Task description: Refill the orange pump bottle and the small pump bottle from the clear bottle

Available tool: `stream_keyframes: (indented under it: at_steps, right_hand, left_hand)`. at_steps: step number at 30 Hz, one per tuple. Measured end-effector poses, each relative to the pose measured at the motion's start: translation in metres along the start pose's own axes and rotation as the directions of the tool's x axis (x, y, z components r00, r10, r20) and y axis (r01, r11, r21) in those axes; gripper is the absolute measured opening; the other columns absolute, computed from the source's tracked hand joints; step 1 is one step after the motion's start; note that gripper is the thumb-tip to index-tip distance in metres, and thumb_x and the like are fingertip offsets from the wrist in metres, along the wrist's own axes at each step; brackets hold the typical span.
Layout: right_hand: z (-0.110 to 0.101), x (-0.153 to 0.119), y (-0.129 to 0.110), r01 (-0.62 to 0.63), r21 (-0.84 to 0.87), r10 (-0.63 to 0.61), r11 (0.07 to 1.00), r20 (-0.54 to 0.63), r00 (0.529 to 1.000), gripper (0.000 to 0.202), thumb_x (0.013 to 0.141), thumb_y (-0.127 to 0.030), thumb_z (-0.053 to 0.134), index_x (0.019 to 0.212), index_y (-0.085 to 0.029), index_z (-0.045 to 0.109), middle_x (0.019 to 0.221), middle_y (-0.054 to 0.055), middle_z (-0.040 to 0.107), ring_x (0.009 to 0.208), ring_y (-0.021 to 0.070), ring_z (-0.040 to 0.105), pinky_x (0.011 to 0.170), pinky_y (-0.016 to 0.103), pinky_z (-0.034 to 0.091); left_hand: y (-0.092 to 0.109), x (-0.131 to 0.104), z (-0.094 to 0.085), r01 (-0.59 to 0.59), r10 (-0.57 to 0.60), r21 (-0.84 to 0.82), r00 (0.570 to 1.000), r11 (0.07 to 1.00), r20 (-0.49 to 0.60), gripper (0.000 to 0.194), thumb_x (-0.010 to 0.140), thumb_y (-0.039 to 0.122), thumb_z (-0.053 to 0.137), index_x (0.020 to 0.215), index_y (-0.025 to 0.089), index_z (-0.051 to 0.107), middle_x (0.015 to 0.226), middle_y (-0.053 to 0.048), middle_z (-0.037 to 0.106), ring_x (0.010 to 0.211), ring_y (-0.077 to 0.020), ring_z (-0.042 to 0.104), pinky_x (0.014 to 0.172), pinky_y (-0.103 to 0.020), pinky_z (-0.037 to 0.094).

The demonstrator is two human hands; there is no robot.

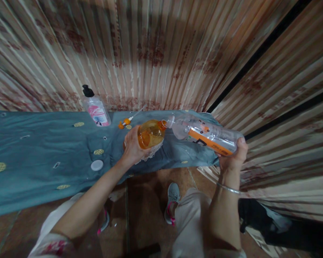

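My left hand [134, 146] is wrapped round an amber see-through bottle [151, 134], tilted with its open neck toward the right. My right hand [234, 154] grips the base of a large clear plastic bottle [207, 133] with an orange label. That bottle lies nearly level in the air, its neck meeting the amber bottle's mouth. Whether liquid runs between the two necks I cannot tell. Behind my left hand an orange pump top [125, 123] with a thin tube lies on the cloth. A round white cap [97, 165] rests nearer to me.
A clear pump bottle [98, 111] with a black top and pink label stands at the back left. The blue-green patterned cloth [43, 143] covers a narrow surface. Pleated curtains [150, 53] hang behind and to the right, with dark poles [258, 53] crossing them.
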State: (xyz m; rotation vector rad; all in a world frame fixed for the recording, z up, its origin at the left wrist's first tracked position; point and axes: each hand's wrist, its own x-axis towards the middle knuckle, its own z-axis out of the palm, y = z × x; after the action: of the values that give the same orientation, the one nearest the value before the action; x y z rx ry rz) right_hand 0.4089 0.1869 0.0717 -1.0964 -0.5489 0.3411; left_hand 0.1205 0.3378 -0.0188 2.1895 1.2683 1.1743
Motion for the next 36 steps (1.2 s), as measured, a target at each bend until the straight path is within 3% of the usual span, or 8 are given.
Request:
stream_keyframes:
  at_steps: [6, 16, 21, 28, 36]
  right_hand:
    - [-0.0003, 0.0016, 0.0025, -0.002, 0.009, 0.002, 1.0, -0.005, 1.0, 0.049, 0.063, -0.068, 0.071, 0.084, -0.024, 0.068, 0.066, -0.003, 0.059, 0.043, 0.0107, 0.045, 0.029, 0.022, 0.021]
    - [0.0004, 0.0005, 0.0023, 0.01, 0.01, -0.01, 1.0, 0.009, 1.0, 0.049, 0.066, -0.068, 0.07, 0.084, -0.023, 0.067, 0.069, -0.003, 0.058, 0.045, 0.0101, 0.046, 0.031, 0.02, 0.022]
    - [0.0, 0.0018, 0.0017, 0.009, 0.013, -0.009, 1.0, 0.018, 1.0, 0.052, 0.065, -0.07, 0.071, 0.084, -0.022, 0.068, 0.07, -0.002, 0.059, 0.046, 0.0094, 0.044, 0.034, 0.018, 0.019]
    - [-0.0035, 0.0031, 0.0037, 0.009, 0.004, -0.009, 1.0, 0.004, 1.0, 0.049, 0.066, -0.068, 0.069, 0.085, -0.023, 0.069, 0.071, -0.002, 0.059, 0.048, 0.0106, 0.043, 0.036, 0.02, 0.022]
    - [-0.0061, 0.0043, 0.0038, 0.017, 0.002, -0.017, 1.0, 0.001, 1.0, 0.052, 0.066, -0.068, 0.069, 0.087, -0.021, 0.068, 0.072, 0.0, 0.059, 0.049, 0.0102, 0.045, 0.036, 0.019, 0.021]
  left_hand:
    - [0.0017, 0.0011, -0.0006, -0.023, 0.023, -0.004, 1.0, 1.0, -0.008, 0.088, 0.058, 0.032, 0.091, 0.135, 0.024, 0.049, 0.135, -0.012, 0.066, 0.129, -0.0367, 0.063, 0.116, -0.054, 0.048]
    - [-0.0052, -0.001, 0.0014, -0.006, 0.006, -0.028, 1.0, 1.0, -0.009, 0.1, 0.054, 0.032, 0.094, 0.142, 0.023, 0.046, 0.143, -0.016, 0.062, 0.134, -0.0401, 0.06, 0.117, -0.059, 0.046]
    - [-0.002, -0.0015, 0.0005, -0.019, 0.018, -0.034, 1.0, 0.999, -0.018, 0.099, 0.054, 0.034, 0.093, 0.141, 0.019, 0.046, 0.14, -0.018, 0.063, 0.133, -0.0399, 0.061, 0.119, -0.057, 0.044]
    - [-0.0027, -0.0017, 0.0004, -0.003, 0.003, -0.04, 1.0, 0.999, 0.002, 0.098, 0.053, 0.035, 0.093, 0.14, 0.023, 0.047, 0.142, -0.016, 0.063, 0.133, -0.04, 0.061, 0.116, -0.058, 0.046]
    - [-0.0047, -0.0025, 0.0038, -0.017, 0.017, -0.046, 1.0, 0.999, -0.004, 0.099, 0.055, 0.033, 0.091, 0.142, 0.02, 0.046, 0.142, -0.016, 0.062, 0.133, -0.0416, 0.059, 0.118, -0.061, 0.043]
